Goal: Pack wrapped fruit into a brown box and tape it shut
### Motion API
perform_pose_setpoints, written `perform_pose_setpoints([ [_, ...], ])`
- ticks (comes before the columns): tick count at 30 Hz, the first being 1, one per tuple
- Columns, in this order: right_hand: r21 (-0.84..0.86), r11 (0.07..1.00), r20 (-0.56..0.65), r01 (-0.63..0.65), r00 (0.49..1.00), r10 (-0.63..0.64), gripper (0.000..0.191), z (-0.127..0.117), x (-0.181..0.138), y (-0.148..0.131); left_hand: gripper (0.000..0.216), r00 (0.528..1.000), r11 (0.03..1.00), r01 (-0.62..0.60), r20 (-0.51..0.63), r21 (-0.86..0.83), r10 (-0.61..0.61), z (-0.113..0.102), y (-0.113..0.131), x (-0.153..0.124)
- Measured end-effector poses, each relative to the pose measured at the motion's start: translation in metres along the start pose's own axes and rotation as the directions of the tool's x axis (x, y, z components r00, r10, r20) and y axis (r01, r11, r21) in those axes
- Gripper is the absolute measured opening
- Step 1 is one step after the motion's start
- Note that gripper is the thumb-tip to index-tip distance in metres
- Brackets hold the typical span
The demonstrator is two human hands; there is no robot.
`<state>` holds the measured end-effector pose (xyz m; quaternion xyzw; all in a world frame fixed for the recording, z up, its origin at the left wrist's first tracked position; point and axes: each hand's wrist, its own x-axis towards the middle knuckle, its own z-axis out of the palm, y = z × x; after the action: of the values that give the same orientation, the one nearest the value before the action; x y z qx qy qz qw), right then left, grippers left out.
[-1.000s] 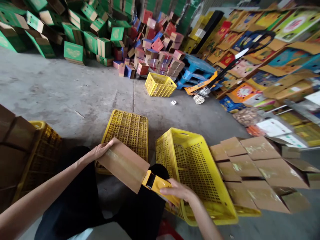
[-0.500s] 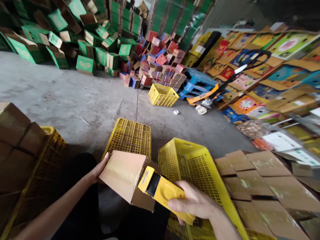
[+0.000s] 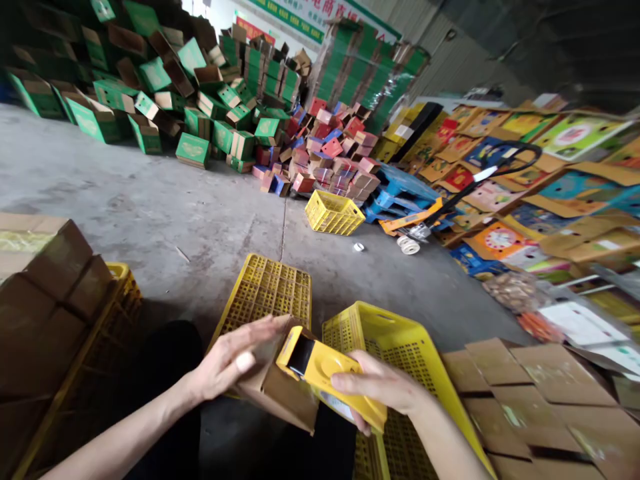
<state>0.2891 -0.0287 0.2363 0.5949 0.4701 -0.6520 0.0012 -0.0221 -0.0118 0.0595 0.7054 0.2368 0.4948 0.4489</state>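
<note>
A small brown cardboard box [image 3: 280, 397] rests over my lap. My left hand [image 3: 235, 360] lies flat on its top with fingers stretched out. My right hand [image 3: 380, 387] grips a yellow tape dispenser [image 3: 325, 380], whose black front end sits against the box's upper right edge. A yellow plastic crate [image 3: 395, 333] stands tilted just right of my hands. Another yellow crate [image 3: 267, 290] lies upside down on the floor right behind the box.
A third yellow crate [image 3: 120, 287] at left is piled with brown boxes [image 3: 45, 293]. Flat brown boxes [image 3: 530, 393] lie at right. Far off sit a yellow crate [image 3: 334, 213], a tape roll [image 3: 359, 247], a pallet jack [image 3: 415, 223], and heaps of green boxes [image 3: 150, 87] and red boxes [image 3: 330, 153].
The box has turned and come closer to me. My left hand moved from its far end onto its top. The dispenser rose against the box's edge. The view tilted upward.
</note>
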Motion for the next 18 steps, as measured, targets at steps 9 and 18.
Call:
perform_pose_setpoints([
  [9, 0.021, 0.998, 0.164, 0.061, 0.984, -0.064, 0.052, 0.003, 0.004, -0.025, 0.082, 0.873, 0.874, -0.448, 0.304, 0.187, 0.382, -0.003, -0.018, 0.011],
  [18, -0.018, 1.0, 0.142, 0.01, 0.99, -0.007, 0.06, 0.0, -0.004, -0.003, 0.069, 0.768, 0.752, -0.596, 0.472, 0.28, 0.433, -0.013, -0.009, 0.03],
])
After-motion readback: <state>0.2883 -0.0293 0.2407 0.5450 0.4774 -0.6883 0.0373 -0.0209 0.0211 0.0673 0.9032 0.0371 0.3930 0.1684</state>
